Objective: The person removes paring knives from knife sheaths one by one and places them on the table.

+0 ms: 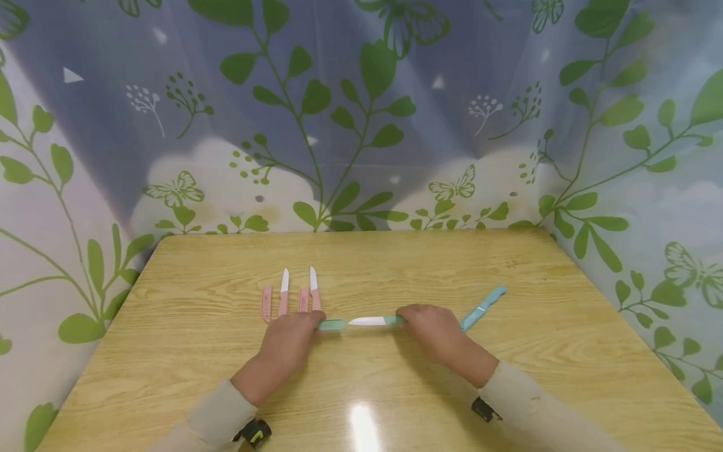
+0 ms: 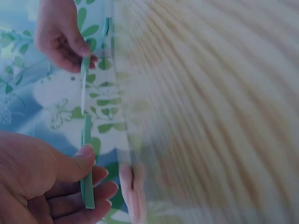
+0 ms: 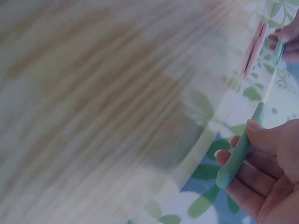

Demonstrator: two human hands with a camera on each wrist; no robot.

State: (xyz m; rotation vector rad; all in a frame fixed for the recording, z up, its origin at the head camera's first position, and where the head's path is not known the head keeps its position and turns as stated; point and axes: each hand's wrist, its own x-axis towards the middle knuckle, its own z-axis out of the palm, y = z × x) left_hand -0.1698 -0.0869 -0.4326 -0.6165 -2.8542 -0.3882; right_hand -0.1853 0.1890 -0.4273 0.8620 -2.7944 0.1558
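Observation:
My left hand (image 1: 290, 339) pinches a green knife sheath (image 2: 88, 186) between thumb and fingers. With my right hand (image 1: 435, 333) I grip the green handle of a paring knife (image 3: 240, 151). Its white blade points left, and in the head view a small gap separates the tip from the sheath's end. Both are held over the table, roughly in one line. Just beyond my left hand lie two pink-handled knives (image 1: 284, 295) with bare white blades, beside two pink sheaths (image 1: 267, 302). One knife handle and one sheath are partly hidden by the hand.
To the right of my right hand lies a light blue knife in its sheath (image 1: 482, 309), set at a slant. The wooden table (image 1: 361, 263) ends at the back and sides against a leaf-printed curtain (image 1: 350, 125). A light reflection shows near its front.

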